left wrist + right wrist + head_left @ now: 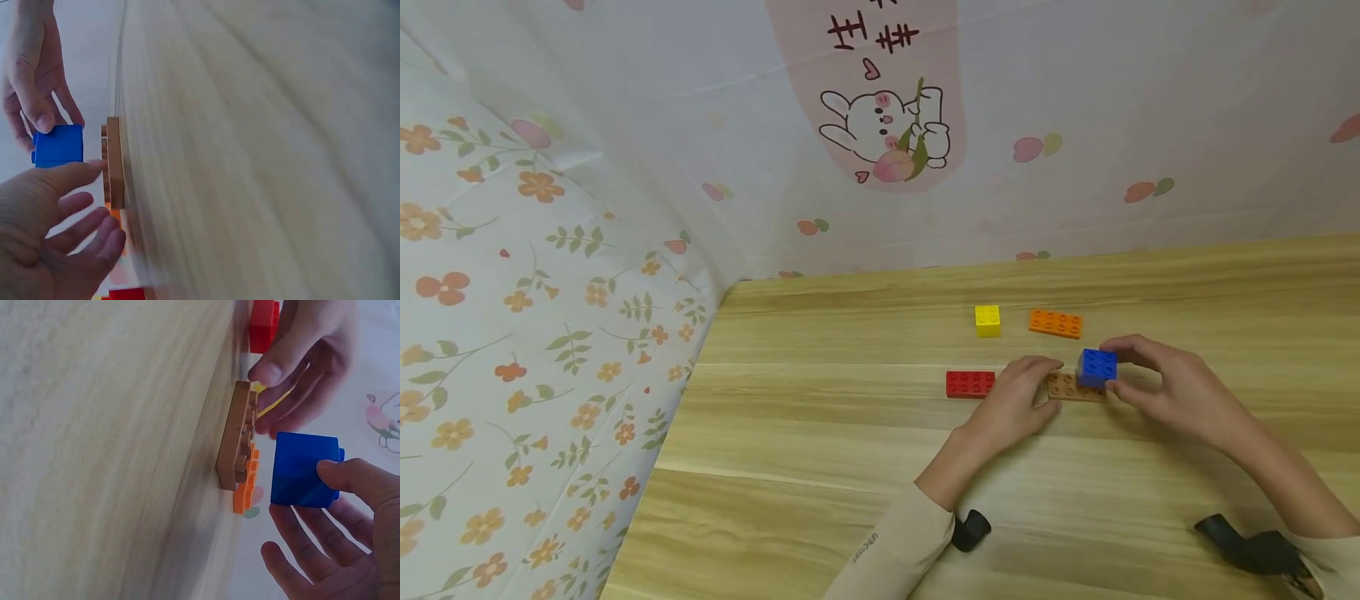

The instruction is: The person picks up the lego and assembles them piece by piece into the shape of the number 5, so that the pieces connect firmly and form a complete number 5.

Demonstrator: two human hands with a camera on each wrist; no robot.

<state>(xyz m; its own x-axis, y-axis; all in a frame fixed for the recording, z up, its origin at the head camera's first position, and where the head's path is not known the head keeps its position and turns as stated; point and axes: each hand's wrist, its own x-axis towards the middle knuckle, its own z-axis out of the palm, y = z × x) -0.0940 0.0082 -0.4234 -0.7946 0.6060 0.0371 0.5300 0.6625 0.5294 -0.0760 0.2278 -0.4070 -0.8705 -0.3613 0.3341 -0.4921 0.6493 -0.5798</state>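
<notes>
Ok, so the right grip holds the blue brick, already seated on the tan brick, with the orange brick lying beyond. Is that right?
Not quite: the blue brick isn't seated on the tan brick; it is held above. The right wrist view shows a gap between them. The right grip does hold the blue one, and the orange brick does lie beyond.

Left hand is kinda loosely curving its fingers, thumb apart, while the right hand is pinching, both forearms angling inward.
</notes>
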